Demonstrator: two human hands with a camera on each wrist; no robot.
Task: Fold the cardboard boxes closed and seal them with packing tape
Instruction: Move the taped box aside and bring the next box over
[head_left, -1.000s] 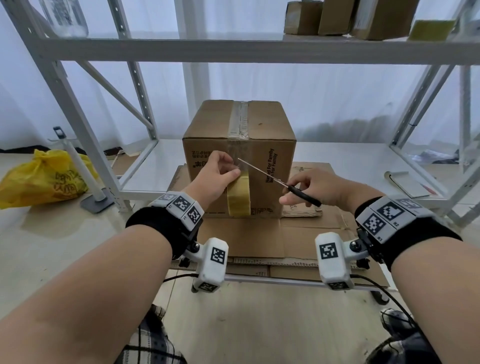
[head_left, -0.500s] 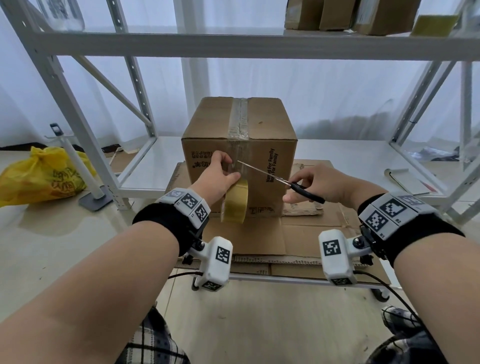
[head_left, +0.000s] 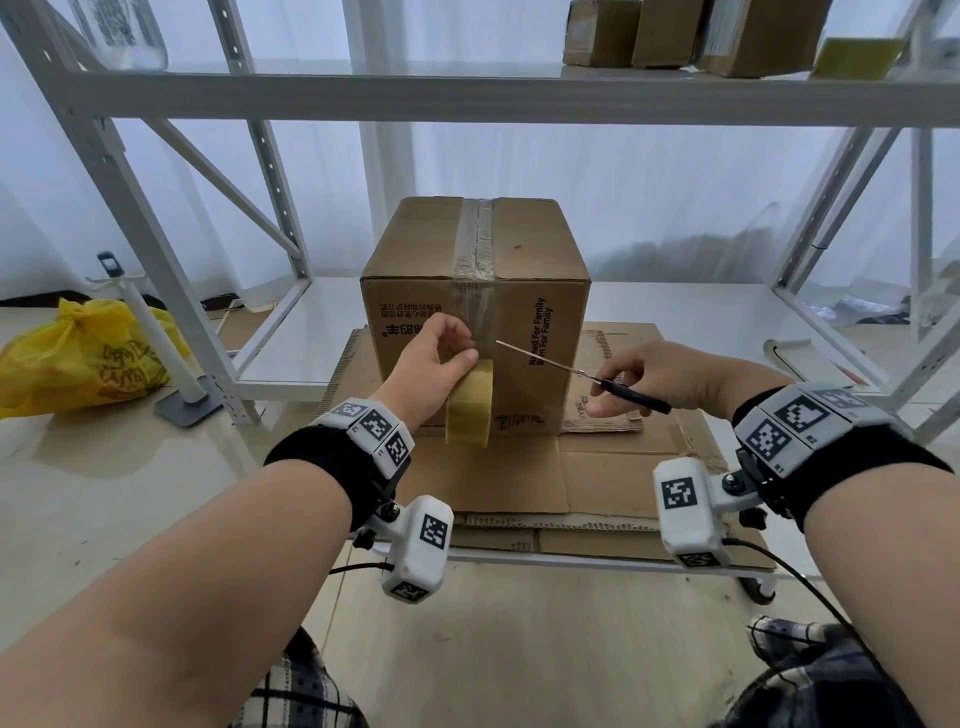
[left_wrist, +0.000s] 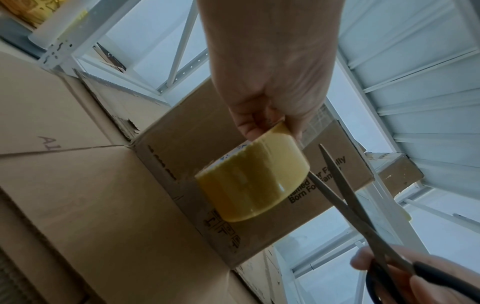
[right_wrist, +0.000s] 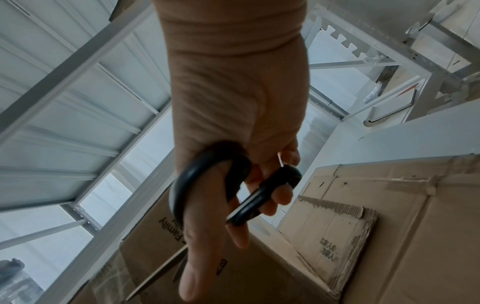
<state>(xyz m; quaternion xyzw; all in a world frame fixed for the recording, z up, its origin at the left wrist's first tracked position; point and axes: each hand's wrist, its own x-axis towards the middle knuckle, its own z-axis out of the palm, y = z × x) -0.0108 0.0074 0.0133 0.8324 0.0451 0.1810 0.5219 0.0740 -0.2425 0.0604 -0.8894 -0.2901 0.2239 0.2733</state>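
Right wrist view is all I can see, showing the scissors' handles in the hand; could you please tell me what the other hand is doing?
Observer: The left hand grips a yellowish tape roll against the front face of the cardboard box.
Operator: Thank you. Are the blades open, and where do they point?
Observer: The scissors in the right hand are open, with their tips just beside the roll's right side.
Operator: Is the top seam taped?
Observer: Yes, a clear strip runs along the top seam and down over the front edge.
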